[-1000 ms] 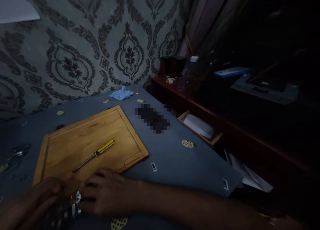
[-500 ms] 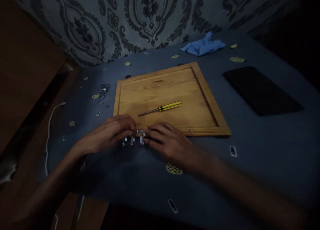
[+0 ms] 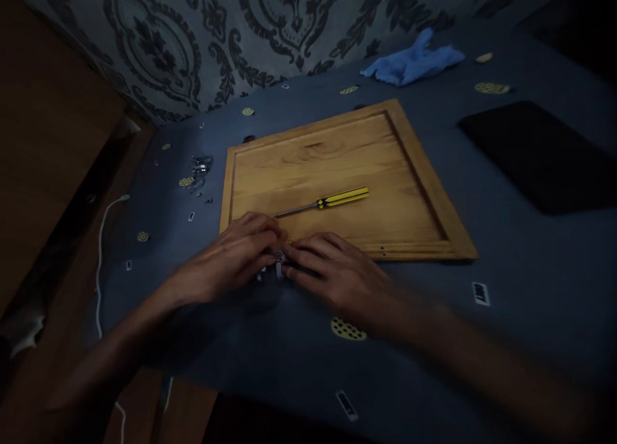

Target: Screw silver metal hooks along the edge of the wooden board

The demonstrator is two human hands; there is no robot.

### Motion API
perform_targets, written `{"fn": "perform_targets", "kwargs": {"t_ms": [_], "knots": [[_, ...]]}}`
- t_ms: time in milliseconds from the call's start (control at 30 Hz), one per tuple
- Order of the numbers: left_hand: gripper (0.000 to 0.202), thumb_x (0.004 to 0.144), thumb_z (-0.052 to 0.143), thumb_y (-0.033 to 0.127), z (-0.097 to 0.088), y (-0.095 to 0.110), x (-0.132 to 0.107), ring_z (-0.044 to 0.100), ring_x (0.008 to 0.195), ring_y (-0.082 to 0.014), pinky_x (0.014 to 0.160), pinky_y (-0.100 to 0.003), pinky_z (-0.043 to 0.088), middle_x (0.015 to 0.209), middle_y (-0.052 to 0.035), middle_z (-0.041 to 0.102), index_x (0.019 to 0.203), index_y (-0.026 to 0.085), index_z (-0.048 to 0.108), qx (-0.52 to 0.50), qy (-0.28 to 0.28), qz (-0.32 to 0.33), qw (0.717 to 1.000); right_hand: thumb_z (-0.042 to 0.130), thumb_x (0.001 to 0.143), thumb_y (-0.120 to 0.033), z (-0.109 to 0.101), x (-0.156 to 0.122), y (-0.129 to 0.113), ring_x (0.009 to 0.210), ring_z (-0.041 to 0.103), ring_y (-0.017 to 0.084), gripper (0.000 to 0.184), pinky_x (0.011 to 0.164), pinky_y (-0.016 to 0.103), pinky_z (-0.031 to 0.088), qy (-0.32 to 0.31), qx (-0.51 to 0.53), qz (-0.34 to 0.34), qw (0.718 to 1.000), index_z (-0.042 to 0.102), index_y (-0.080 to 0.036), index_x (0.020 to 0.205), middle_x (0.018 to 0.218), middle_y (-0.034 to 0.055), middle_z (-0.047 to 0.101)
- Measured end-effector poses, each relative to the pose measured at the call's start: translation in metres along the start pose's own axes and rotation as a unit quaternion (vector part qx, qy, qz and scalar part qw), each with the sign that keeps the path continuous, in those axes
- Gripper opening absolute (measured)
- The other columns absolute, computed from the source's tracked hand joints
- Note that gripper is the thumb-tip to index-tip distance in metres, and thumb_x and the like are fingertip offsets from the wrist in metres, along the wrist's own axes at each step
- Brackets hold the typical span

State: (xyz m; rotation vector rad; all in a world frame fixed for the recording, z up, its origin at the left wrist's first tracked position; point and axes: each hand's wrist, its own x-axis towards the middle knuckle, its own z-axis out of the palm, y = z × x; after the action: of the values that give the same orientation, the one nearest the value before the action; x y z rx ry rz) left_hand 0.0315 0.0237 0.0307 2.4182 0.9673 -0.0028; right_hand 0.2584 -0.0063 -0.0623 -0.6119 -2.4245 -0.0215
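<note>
A framed wooden cabinet door (image 3: 347, 164) lies flat on the cloth-covered table. At its front edge sits a small shiny metal hinge (image 3: 279, 268), partly covered by my fingers. My right hand (image 3: 335, 274) rests against the door's edge, its fingertips closed on the hinge from the right. From the left, my left hand (image 3: 238, 254) reaches over the same spot with fingers pinched together. Whatever lies between those fingers is hidden. Just beyond my hands, a screwdriver (image 3: 343, 198) with a yellow and black handle lies on the door, its tip close to my left fingers.
Several loose metal pieces (image 3: 200, 166) lie left of the door. A crumpled blue cloth or glove (image 3: 412, 62) is at the back. To the right lies a flat black object (image 3: 537, 155). A white cable (image 3: 99, 264) runs along the left table edge.
My left hand has moved right, closer to my right fingertips, and now covers more of the hinge. The view has shifted slightly; the screwdriver stays on the door.
</note>
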Motion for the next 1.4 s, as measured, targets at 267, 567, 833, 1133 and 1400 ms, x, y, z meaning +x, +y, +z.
{"fn": "perform_targets", "kwargs": {"t_ms": [267,567,833,1133,1400], "knots": [[0.015,0.107,0.046,0.021,0.001,0.004,0.001,0.053,0.104,-0.0232,0.092,-0.038,0.048,0.105,-0.0056,0.057,0.097,0.020,0.058,0.001,-0.017,-0.032,0.999,0.048,0.106,-0.015,-0.001,0.001,0.000,0.108,0.061,0.025,0.026,0.090,0.042,0.054,-0.006,-0.010,-0.004,1.000,0.074,-0.013,0.108,0.115,0.0116,0.075],[0.014,0.108,0.046,0.021,0.002,0.001,0.001,0.054,0.105,-0.0236,0.091,-0.037,0.047,0.105,-0.0060,0.057,0.098,0.020,0.056,0.015,-0.018,-0.027,0.999,0.044,0.108,-0.016,-0.003,0.002,-0.001,0.105,0.062,0.024,0.031,0.088,0.041,0.055,-0.011,-0.021,0.002,1.000,0.075,-0.015,0.108,0.112,0.0093,0.076],[0.014,0.108,0.049,0.022,0.005,-0.003,0.002,0.055,0.103,-0.0236,0.089,-0.036,0.046,0.104,-0.0059,0.059,0.097,0.019,0.058,0.011,-0.014,-0.026,1.000,0.046,0.107,-0.013,-0.005,0.003,-0.001,0.105,0.064,0.024,0.030,0.087,0.042,0.056,-0.010,-0.010,0.000,1.000,0.075,-0.014,0.109,0.111,0.0112,0.077],[0.009,0.103,0.060,0.020,0.005,-0.006,0.007,0.057,0.098,-0.0200,0.084,-0.031,0.045,0.097,-0.0013,0.060,0.094,0.021,0.061,-0.043,0.011,-0.053,0.998,0.048,0.107,-0.014,-0.006,0.003,-0.002,0.107,0.063,0.024,0.028,0.090,0.042,0.055,-0.025,-0.017,0.005,1.000,0.076,-0.016,0.107,0.113,0.0105,0.077],[0.013,0.100,0.063,0.018,0.008,-0.006,0.008,0.059,0.095,-0.0193,0.082,-0.031,0.045,0.093,-0.0010,0.065,0.088,0.021,0.062,-0.042,0.021,-0.052,0.998,0.046,0.107,-0.014,-0.006,0.003,-0.002,0.108,0.064,0.023,0.030,0.093,0.042,0.056,-0.014,-0.013,0.010,1.000,0.076,-0.017,0.106,0.113,0.0089,0.077]]}}
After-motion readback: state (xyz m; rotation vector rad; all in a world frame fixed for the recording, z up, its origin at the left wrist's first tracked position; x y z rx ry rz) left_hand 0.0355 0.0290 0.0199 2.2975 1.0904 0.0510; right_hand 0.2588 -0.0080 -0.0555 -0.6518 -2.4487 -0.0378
